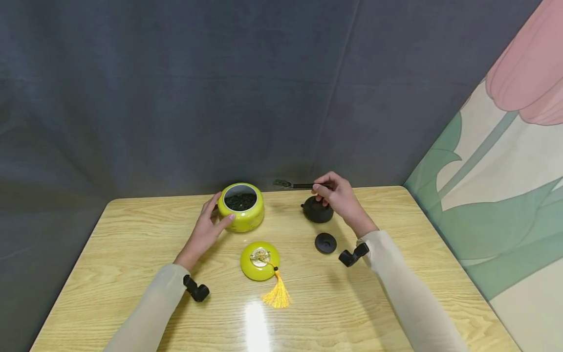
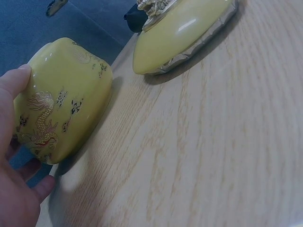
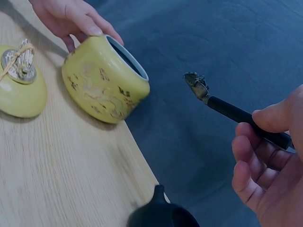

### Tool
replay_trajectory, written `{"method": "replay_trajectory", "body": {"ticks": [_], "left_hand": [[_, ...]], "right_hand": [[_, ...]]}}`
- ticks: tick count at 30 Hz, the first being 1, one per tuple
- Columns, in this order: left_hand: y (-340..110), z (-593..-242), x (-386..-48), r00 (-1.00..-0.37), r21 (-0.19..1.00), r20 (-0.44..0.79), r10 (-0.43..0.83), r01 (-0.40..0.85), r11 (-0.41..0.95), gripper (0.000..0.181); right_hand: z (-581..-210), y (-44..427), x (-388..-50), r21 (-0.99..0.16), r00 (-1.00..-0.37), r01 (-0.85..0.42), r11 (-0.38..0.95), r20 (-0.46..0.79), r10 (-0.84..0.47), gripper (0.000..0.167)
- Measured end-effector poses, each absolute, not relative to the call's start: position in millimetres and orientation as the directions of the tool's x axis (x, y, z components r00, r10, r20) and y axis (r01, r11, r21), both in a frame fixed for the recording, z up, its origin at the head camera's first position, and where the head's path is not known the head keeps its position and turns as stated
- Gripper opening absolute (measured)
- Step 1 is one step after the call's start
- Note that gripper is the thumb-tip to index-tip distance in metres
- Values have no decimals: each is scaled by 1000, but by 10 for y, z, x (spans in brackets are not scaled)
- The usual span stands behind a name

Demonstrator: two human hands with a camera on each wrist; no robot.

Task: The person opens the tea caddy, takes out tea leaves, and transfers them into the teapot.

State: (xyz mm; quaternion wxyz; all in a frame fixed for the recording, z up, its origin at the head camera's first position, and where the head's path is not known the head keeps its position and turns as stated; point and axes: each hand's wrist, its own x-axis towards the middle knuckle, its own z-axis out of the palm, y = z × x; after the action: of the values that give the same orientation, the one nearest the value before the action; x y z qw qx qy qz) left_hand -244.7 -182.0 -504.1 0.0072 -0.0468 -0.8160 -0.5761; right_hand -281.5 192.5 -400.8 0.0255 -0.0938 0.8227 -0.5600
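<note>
A yellow ceramic tea jar [image 1: 247,223] with a painted dragon stands uncovered near the table's back edge, dark tea leaves [image 1: 240,202] inside. My left hand [image 1: 205,229] holds it from the left, the thumb on its near side. My right hand [image 1: 344,198] pinches the black handle of a small tea scoop [image 3: 232,110] between thumb and fingers. Dark leaves [image 3: 201,82] lie heaped on the scoop's tip, which points left toward the jar. Under the right hand sits a small black teapot [image 1: 317,212] without its lid; the hand partly hides its top.
Nearer to me lies the jar's yellow lid [image 1: 249,267] with a gold knob and a yellow tassel [image 1: 278,293]. The black teapot lid [image 1: 325,243] rests on the wooden table [image 1: 145,230] in front of the teapot. A dark curtain [image 1: 220,98] hangs behind the back edge.
</note>
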Motion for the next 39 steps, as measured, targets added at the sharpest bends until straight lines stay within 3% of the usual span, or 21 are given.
{"method": "replay_trajectory", "body": {"ticks": [24,39], "left_hand": [[-1785,-5010,-2469,-995,935,64,74,86,343,88],[-1785,-5015,-2457,-996,934,67,65,86,346,87]], "right_hand": [[-4215,2680,-2608,-917,-996,-93,389,79,-52,29],[-4401,2873,-2567,-882,-993,-115,457,115,-28,27]]}}
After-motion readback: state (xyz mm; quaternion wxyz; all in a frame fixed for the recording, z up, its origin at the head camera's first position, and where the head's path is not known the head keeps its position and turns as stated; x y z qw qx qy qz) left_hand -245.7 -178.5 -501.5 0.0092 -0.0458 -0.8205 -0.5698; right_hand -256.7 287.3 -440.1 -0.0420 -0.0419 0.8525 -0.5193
